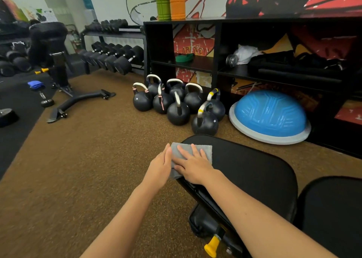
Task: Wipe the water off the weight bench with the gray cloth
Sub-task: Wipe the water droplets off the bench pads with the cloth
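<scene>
The black padded weight bench (250, 165) runs from the lower right toward the middle of the view. A folded gray cloth (203, 150) lies on its far left corner and hangs a little over the edge. My right hand (193, 166) presses flat on the cloth with fingers spread. My left hand (161, 166) is at the bench's left edge, its fingers straight against the cloth's side. No water is visible on the black pad.
Several black kettlebells (177, 105) stand on the brown floor beyond the bench, beside a blue balance dome (270, 114). A black shelf unit (215, 48) lines the wall. A dumbbell rack (115, 56) and another bench frame (78, 101) are at the left.
</scene>
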A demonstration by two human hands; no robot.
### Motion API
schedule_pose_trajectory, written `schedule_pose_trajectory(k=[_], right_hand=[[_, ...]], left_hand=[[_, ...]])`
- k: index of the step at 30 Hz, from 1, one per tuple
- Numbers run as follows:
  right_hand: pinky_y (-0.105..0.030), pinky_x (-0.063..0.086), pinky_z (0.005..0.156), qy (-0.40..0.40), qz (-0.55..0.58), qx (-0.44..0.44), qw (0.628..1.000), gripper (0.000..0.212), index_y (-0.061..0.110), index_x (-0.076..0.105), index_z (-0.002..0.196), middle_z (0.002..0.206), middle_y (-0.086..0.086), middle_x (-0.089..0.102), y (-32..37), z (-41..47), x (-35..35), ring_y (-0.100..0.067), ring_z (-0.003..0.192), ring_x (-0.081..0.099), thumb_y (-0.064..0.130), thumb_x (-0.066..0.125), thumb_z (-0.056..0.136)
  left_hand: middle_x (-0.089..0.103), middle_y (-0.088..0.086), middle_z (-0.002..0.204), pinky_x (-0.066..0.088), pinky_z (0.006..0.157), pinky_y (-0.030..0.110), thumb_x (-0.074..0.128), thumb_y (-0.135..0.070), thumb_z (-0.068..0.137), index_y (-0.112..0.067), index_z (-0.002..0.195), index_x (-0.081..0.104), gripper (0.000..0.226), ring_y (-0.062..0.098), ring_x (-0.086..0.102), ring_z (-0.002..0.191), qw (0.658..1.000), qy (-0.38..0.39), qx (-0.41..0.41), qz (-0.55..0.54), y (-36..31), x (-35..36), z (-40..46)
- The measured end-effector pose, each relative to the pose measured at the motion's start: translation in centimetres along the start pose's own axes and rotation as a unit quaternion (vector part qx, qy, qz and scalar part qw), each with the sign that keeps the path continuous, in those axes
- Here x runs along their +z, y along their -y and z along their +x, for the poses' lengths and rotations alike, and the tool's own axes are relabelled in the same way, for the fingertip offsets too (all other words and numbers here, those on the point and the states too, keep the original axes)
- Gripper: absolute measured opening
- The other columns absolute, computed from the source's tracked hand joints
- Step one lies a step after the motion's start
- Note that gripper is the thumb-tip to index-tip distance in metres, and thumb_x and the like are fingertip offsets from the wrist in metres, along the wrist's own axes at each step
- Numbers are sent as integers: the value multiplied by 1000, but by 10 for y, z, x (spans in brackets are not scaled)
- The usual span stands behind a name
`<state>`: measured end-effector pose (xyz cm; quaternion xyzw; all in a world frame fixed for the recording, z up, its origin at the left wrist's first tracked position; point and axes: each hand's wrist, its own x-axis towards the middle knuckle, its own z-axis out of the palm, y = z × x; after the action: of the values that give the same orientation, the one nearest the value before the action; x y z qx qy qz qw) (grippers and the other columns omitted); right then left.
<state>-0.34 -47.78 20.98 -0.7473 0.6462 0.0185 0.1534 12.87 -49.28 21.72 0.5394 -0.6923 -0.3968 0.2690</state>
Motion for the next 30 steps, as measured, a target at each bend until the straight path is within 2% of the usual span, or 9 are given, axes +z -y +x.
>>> schedule_pose_trajectory(k=[2,6,8,11,13,17,21,26,30], right_hand=[[-50,-9,115,-8,8,-13,1000,43,48,19,144,159,9,-6,0,-4,3,-31,144,-16,45,20,101],[-49,-9,115,-11,21,-35,999,41,44,31,141,159,11,-5,-2,-16,1,-30,144,-15,44,25,100],[-49,-9,114,-8,29,-44,999,41,43,32,141,159,12,-5,-4,-22,-1,-29,144,-15,43,27,100],[-48,-9,114,-2,21,-61,998,46,43,20,146,158,13,-8,-10,-32,1,-27,144,-15,42,28,100],[-46,-7,115,-2,13,-68,998,53,41,7,149,158,13,-9,-19,-40,4,-25,145,-15,44,28,100],[-41,-6,116,4,14,-63,998,58,35,1,150,158,12,-9,-33,-50,5,-19,145,-14,47,27,100],[-41,-7,116,12,17,-43,999,60,37,0,150,158,11,-10,-32,-47,2,-19,145,-15,50,28,99],[-47,-9,114,8,3,-10,1000,56,41,-1,149,159,8,-11,-17,-39,1,-27,144,-16,49,25,99],[-48,-10,114,2,-7,-34,999,55,43,0,148,158,9,-11,-11,-49,7,-28,144,-18,46,26,100]], left_hand=[[36,3,149,22,111,26,23,-39,102,-21,146,32,48,16,33,138,1000,0,-12,-14,-3,5,3],[46,8,142,28,100,23,23,-40,101,-20,141,40,47,19,42,130,1000,-17,-13,-17,-9,14,6],[45,8,143,28,104,26,24,-41,101,-23,142,38,47,20,41,131,1000,-3,-9,-7,-8,16,9],[42,7,144,25,108,28,28,-44,100,-20,139,44,48,19,37,134,999,26,-2,21,-3,16,13],[32,3,152,20,114,31,31,-47,98,-18,138,45,51,18,28,140,998,46,-3,35,2,16,14],[14,-5,157,16,115,32,32,-47,97,-30,140,40,47,15,14,144,995,86,8,46,12,16,10],[16,-6,157,14,114,29,30,-42,99,-28,144,34,47,13,16,144,994,76,27,68,16,15,9],[27,-3,154,13,114,26,28,-35,102,-24,145,33,45,10,19,143,995,59,43,64,9,15,11],[22,-2,156,13,115,28,27,-40,100,-26,145,34,47,13,18,143,995,64,30,68,15,17,12]])
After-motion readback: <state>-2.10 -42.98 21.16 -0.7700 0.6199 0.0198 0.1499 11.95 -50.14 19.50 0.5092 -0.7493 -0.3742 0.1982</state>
